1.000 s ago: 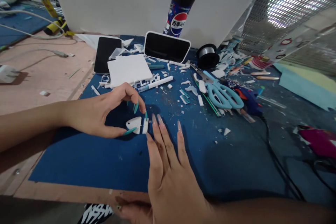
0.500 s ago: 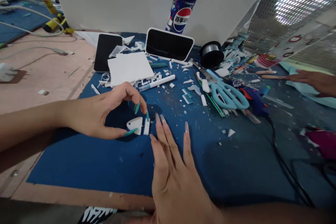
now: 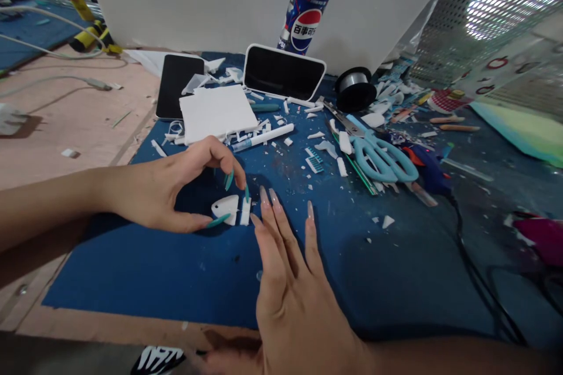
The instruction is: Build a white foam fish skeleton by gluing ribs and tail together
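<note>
My left forearm (image 3: pixel 57 202) is bare, and my left hand (image 3: pixel 176 187) wears long, slender teal nails (image 3: pixel 219 221) tapering to points. My right hand (image 3: pixel 294 299) wears equally long, tapered nails (image 3: pixel 264 195) in a glossy, translucent pale pink. Near the bottom edge shows black material (image 3: pixel 158 358) with bold white markings, perhaps my clothing.

2 white pieces (image 3: pixel 226 208), blue mat (image 3: pixel 153 275), light-blue scissor handles (image 3: pixel 372 140)

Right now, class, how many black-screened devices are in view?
2: a white-framed device before the blue-labelled plastic bottle, and a dark flat device further left, partly covered by white scraps. More may be hidden.
</note>
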`<state>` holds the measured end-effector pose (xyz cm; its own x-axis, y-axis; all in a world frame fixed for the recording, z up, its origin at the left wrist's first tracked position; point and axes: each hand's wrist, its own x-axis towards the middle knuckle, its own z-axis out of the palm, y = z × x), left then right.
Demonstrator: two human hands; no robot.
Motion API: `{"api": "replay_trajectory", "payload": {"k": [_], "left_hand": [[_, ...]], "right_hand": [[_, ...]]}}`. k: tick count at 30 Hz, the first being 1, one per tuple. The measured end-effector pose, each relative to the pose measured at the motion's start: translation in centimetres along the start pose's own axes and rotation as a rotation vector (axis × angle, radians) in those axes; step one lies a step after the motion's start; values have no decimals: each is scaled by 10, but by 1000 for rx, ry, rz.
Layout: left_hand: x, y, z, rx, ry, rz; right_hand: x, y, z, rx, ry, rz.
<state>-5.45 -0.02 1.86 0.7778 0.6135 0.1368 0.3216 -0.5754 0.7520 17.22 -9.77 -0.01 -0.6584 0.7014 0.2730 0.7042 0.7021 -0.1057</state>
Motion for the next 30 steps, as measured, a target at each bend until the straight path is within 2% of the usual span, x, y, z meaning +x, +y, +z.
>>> {"api": "replay_trajectory", "payload": {"k": [4, 14, 20, 30], "left_hand": [[0, -1, 0, 13, -7, 24], [-1, -1, 3, -29, 61, -3], [0, 0, -2, 51, -27, 6], [1, 1, -2, 16, -18, 12]], "right_hand": [[-1, 0, 0, -3, -20, 9], [0, -1, 4, 80, 14, 7], [0, 1, 3, 85, -7, -33], [4, 0, 1, 96, 5, -28]]}}
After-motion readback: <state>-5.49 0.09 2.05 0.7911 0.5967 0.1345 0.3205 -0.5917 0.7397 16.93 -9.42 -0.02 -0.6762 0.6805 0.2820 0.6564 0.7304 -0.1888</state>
